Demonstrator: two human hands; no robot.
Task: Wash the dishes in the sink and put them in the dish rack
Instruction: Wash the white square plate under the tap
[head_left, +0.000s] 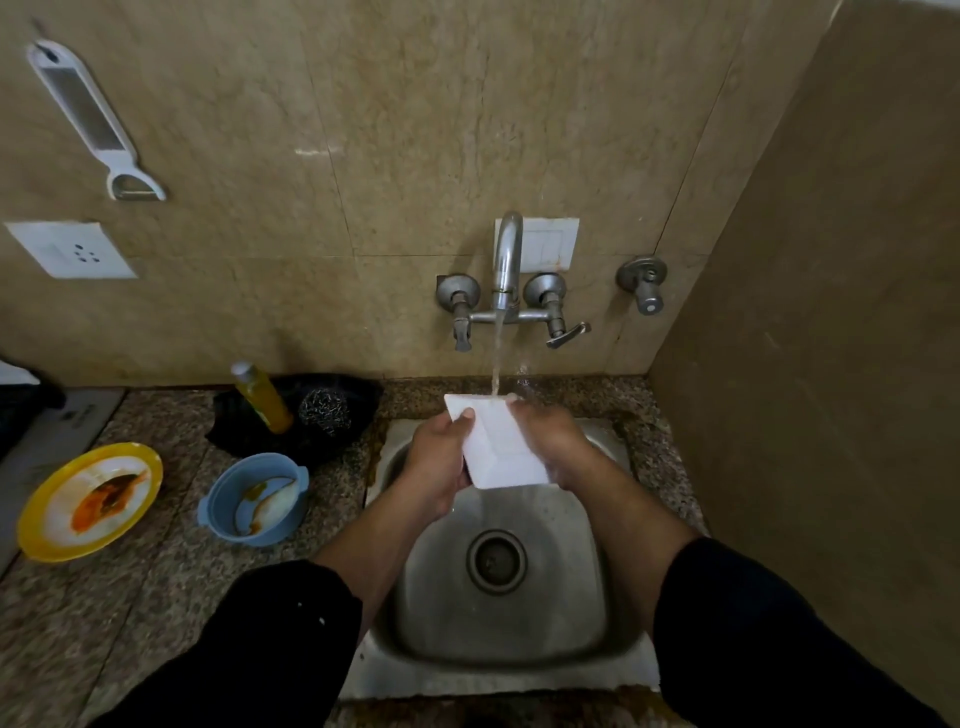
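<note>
Nearest us, low in the frame, lies the sink (498, 613), its drain bare. Above it at centre we hold the white square dish (496, 447) between both hands: our left hand (436, 457) and our right hand (558, 447) each keep a grip closed on an opposite edge. It tilts up toward the tap (506, 260), whose stream hits its far edge. Two soiled dishes, the blue bowl (254, 499) and yellow plate (88, 501), wait on the bench (171, 571) at left, nearer our left hand. No rack shows.

Dull steel sink (498, 613), speckled granite counter (156, 571)
</note>
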